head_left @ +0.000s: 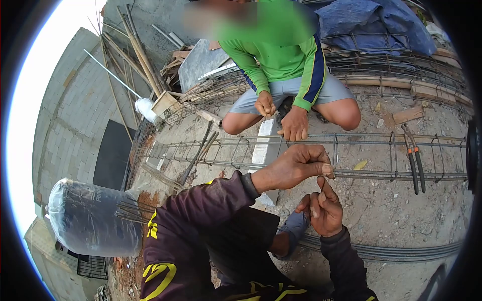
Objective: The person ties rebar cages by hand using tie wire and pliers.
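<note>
My left hand (296, 166) is closed, thumb pressed to the fingers, just over the near bars of a long rebar cage (361, 173). Right below it, my right hand (325, 210) has curled fingers, its index fingertip almost meeting my left thumb. Anything between the fingertips is too thin to make out. Beneath my left hand, a pale block (263, 145) lies under the cage. Pincers (413, 158) with orange and black handles lie across the cage at the right. Opposite, a co-worker in a green shirt (281, 60) squats with one hand on the cage's far bar.
Loose rebar rods (391, 252) lie near my shoe (293, 231). A plastic-wrapped bundle (95, 218) stands at the left, close to my elbow. Wooden poles (135, 47) lean on the wall. More rebar cages and a blue tarp (371, 25) lie behind the co-worker.
</note>
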Available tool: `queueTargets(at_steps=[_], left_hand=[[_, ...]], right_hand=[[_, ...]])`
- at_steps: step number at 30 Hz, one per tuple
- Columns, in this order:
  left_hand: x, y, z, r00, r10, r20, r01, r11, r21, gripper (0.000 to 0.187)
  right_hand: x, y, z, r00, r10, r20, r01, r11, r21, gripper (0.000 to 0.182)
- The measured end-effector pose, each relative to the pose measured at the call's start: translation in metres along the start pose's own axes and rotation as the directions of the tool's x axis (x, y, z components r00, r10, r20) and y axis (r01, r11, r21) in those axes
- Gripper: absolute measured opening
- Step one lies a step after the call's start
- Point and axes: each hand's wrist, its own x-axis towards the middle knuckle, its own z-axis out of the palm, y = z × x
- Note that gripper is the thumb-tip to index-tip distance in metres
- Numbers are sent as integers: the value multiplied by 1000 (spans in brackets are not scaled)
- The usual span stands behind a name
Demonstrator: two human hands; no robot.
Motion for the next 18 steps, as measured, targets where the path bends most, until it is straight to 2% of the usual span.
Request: queueTargets(at_steps=[3, 5, 6, 8, 10, 16, 18], left_hand=[[5, -13, 1, 998, 54, -10, -55, 996, -65, 15], [13, -24, 6, 994, 90, -57, -90, 996, 5, 14], [20, -30, 6, 989, 119, -83, -115, 992, 47, 14], [38, -52, 8, 980, 171, -98, -151, 971, 187, 16], [42, -62, 15, 985, 140, -104, -109, 959, 261, 14], [62, -94, 23, 991, 58, -120, -34, 981, 192, 19], [69, -107, 24, 971, 184, -149, -129, 939, 320, 22]], right_hand=[[-4, 2, -4, 993, -29, -119, 20, 997, -75, 41], [-4, -2, -6, 975, -15, -221, -12, 993, -119, 41], [-3, -3, -5, 949, -58, -310, 1, 983, -183, 42], [1, -6, -12, 920, -123, -373, 23, 965, -262, 43], [-6, -8, -17, 869, -156, -470, -16, 939, -342, 45], [-13, -9, -36, 774, -186, -605, -70, 924, -375, 44], [-14, -8, -45, 752, -201, -628, -78, 919, -388, 44]])
